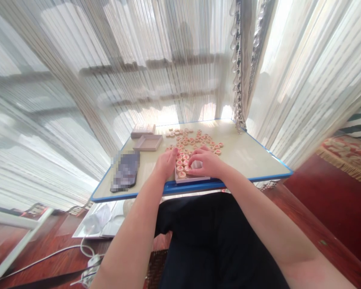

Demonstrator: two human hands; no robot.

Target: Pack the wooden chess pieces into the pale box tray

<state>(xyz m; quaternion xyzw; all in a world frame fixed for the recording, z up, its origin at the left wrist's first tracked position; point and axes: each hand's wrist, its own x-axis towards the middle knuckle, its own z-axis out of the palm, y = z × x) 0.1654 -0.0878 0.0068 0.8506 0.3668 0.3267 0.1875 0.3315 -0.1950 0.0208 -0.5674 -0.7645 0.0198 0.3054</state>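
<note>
A shallow light-coloured box [192,179] lies at the table's near edge, with round wooden Chinese chess pieces [179,163] standing in rows in its left part. My left hand [166,162] is closed against the box's left side, a fingertip at the far left corner; its other fingers are partly hidden. Over the box's right part, my right hand [209,161] curves down, thumb and fingers pinching one chess piece [187,169] beside the rows. Many loose chess pieces [195,140] are scattered flat on the table beyond both hands.
A pale table [246,158] with a blue rim stands before sheer curtains [168,60]. On its left are an open empty box [149,143], a closed box [142,130] and a dark, partly pixelated object [125,170]. White cables and a power strip [92,269] lie on the floor.
</note>
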